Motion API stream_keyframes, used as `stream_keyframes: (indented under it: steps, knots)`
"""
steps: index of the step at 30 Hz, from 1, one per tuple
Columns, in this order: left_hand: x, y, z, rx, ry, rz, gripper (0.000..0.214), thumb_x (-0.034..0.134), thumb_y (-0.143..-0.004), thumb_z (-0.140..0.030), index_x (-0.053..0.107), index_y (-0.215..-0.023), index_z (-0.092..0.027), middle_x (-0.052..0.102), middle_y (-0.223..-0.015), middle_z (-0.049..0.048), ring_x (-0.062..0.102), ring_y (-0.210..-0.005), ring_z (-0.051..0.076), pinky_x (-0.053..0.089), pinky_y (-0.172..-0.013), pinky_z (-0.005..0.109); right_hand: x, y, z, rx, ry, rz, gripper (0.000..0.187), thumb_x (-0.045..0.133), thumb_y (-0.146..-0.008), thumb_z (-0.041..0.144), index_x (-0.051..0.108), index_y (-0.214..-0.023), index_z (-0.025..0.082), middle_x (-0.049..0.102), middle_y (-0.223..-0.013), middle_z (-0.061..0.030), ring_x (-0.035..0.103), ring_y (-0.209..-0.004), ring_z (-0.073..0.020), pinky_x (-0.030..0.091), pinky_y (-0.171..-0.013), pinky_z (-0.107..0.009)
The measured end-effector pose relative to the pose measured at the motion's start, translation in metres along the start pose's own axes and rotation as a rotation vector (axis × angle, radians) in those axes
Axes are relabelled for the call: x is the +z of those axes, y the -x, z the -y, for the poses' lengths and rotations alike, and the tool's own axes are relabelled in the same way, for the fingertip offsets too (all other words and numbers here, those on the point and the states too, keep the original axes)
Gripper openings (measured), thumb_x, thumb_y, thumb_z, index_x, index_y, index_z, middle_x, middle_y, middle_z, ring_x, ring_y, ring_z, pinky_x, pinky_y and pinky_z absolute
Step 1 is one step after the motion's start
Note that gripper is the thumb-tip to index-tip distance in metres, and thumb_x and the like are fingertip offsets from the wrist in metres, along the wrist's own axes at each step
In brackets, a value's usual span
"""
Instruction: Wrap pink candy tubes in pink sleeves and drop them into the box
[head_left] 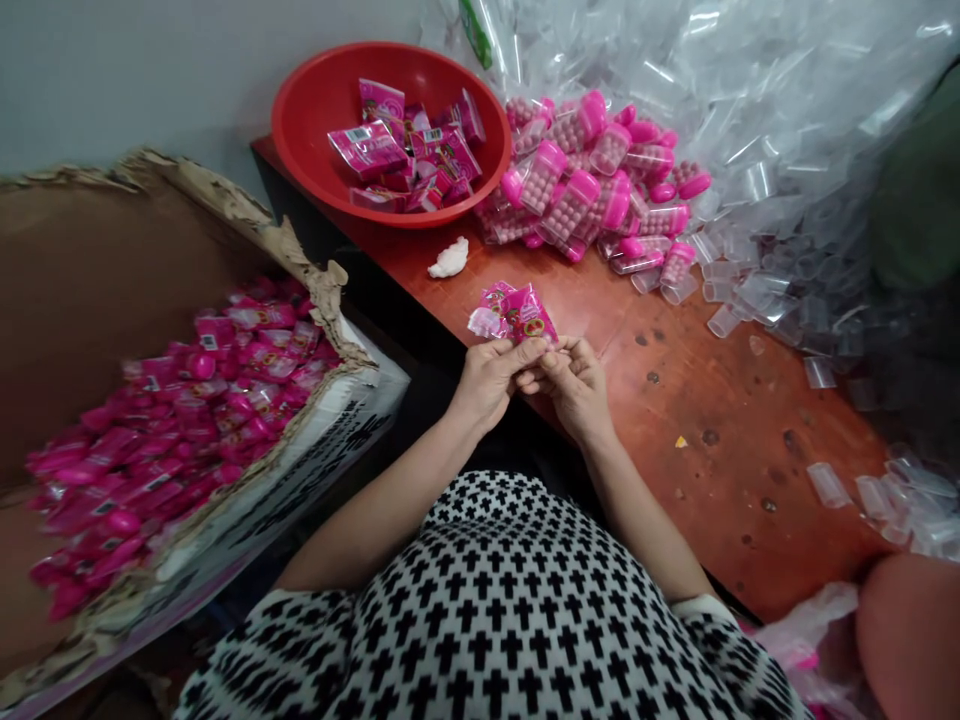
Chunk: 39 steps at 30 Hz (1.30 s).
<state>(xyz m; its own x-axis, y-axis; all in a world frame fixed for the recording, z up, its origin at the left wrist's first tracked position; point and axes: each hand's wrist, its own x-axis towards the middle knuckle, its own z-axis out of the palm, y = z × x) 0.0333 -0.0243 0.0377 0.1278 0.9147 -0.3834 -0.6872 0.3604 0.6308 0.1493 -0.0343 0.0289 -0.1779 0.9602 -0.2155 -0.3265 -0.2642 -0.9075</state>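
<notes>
Both hands meet at the near edge of the reddish table, fingers pinched together on a pink printed plastic wrapper [531, 312]. My left hand [491, 375] grips its lower edge with the thumb on top. My right hand [571, 380] pinches the same edge from the other side, fingertips touching those of the left. Just beyond, partly behind the held one, another pink and clear wrapper [491, 312] lies on the table. Whether the held wrapper has anything in it I cannot tell.
A red basin [300, 150] with pink packets stands behind. Pink-capped jars of small balls [574, 205] are heaped beside it, near clear plastic cylinders [772, 290]. A torn cardboard box [82, 230] of wrapped pink jars [187, 420] is at left. A white crumpled wad [448, 258] lies on the table [667, 400].
</notes>
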Motion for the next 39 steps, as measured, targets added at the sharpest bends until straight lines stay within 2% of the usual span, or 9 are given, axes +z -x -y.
stream_keyframes:
  steps: [3, 6, 11, 13, 15, 19, 23, 31, 39]
  knots:
    - [0.001, 0.005, 0.005, 0.005, 0.023, 0.031, 0.030, 0.086, -0.057, -0.029, 0.066, -0.063, -0.008, 0.057, -0.054, 0.0003, 0.047, -0.046, 0.005, 0.038, -0.044, 0.019, 0.004, -0.006, 0.000, 0.018, -0.009, -0.025, 0.046, 0.079, -0.067, 0.046, 0.046, -0.090, 0.024, 0.068, -0.061, 0.0077, 0.065, -0.050, -0.0105, 0.056, -0.051, -0.021]
    - [-0.005, 0.016, -0.011, 0.089, 0.012, -0.021, 0.028, 0.085, -0.059, -0.031, 0.067, -0.068, -0.011, 0.069, -0.071, 0.0058, 0.061, -0.059, 0.012, 0.049, -0.053, 0.024, 0.007, -0.007, 0.005, 0.035, -0.019, 0.006, 0.050, 0.082, -0.063, 0.045, 0.046, -0.091, 0.023, 0.070, -0.063, 0.0066, 0.066, -0.050, -0.0113, 0.054, -0.048, -0.020]
    - [-0.031, 0.034, -0.067, 0.596, 0.071, -0.291, 0.047, 0.060, -0.075, -0.066, 0.070, -0.090, -0.023, 0.074, -0.094, -0.0006, 0.068, -0.091, 0.015, 0.053, -0.089, 0.029, -0.004, -0.002, 0.020, 0.033, 0.087, 0.021, 0.039, 0.077, -0.070, 0.047, 0.051, -0.084, 0.021, 0.071, -0.067, 0.0033, 0.065, -0.049, -0.0103, 0.051, -0.045, -0.019]
    - [-0.042, 0.029, -0.075, 0.612, -0.056, -0.352, 0.047, 0.059, -0.076, -0.066, 0.067, -0.103, -0.028, 0.074, -0.099, -0.0013, 0.068, -0.098, 0.018, 0.051, -0.095, 0.033, -0.011, -0.002, 0.024, 0.026, 0.155, -0.018, 0.036, 0.074, -0.073, 0.048, 0.053, -0.080, 0.020, 0.070, -0.065, 0.0031, 0.063, -0.048, -0.0089, 0.049, -0.044, -0.018]
    - [-0.049, 0.015, -0.067, 0.654, -0.276, -0.384, 0.047, 0.073, -0.070, -0.053, 0.065, -0.110, -0.030, 0.073, -0.102, 0.0005, 0.068, -0.101, 0.020, 0.049, -0.097, 0.037, -0.016, -0.003, 0.026, 0.019, 0.212, -0.050, 0.036, 0.073, -0.074, 0.049, 0.053, -0.078, 0.019, 0.068, -0.063, 0.0030, 0.061, -0.047, -0.0079, 0.046, -0.042, -0.016]
    - [-0.054, -0.023, -0.034, 0.673, -0.952, -0.211, 0.036, 0.080, -0.066, -0.033, 0.072, -0.101, -0.026, 0.064, -0.129, 0.0065, 0.047, -0.133, 0.026, 0.027, -0.116, 0.041, -0.018, -0.008, 0.026, 0.018, 0.280, -0.043, 0.036, 0.071, -0.075, 0.051, 0.055, -0.077, 0.019, 0.067, -0.062, 0.0032, 0.059, -0.046, -0.0076, 0.044, -0.041, -0.017]
    - [-0.057, -0.047, -0.015, 0.703, -1.151, -0.186, 0.019, 0.074, -0.073, -0.025, 0.074, -0.092, -0.027, 0.064, -0.128, 0.0063, 0.039, -0.138, 0.028, 0.014, -0.119, 0.050, -0.015, -0.014, 0.026, 0.032, 0.313, 0.011, 0.036, 0.072, -0.074, 0.051, 0.056, -0.075, 0.019, 0.067, -0.063, 0.0025, 0.058, -0.046, -0.0074, 0.045, -0.043, -0.017]
    - [-0.053, -0.042, -0.009, 0.723, -1.010, -0.260, 0.013, 0.069, -0.078, -0.025, 0.075, -0.089, -0.030, 0.066, -0.126, 0.0015, 0.045, -0.134, 0.024, 0.012, -0.119, 0.051, -0.003, -0.053, 0.013, -0.087, 0.312, -0.030, 0.038, 0.075, -0.071, 0.049, 0.056, -0.088, 0.021, 0.065, -0.073, 0.0036, 0.062, -0.062, -0.0087, 0.050, -0.053, -0.019]
    - [-0.026, -0.013, -0.022, 0.536, -0.618, -0.199, 0.044, 0.076, -0.071, -0.039, 0.070, -0.111, -0.024, 0.068, -0.122, 0.0067, 0.058, -0.120, 0.024, 0.041, -0.107, 0.039, 0.005, -0.073, 0.017, -0.119, 0.094, 0.038, 0.047, 0.082, -0.064, 0.040, 0.052, -0.096, 0.023, 0.064, -0.076, 0.0059, 0.063, -0.066, -0.0091, 0.054, -0.065, -0.023]
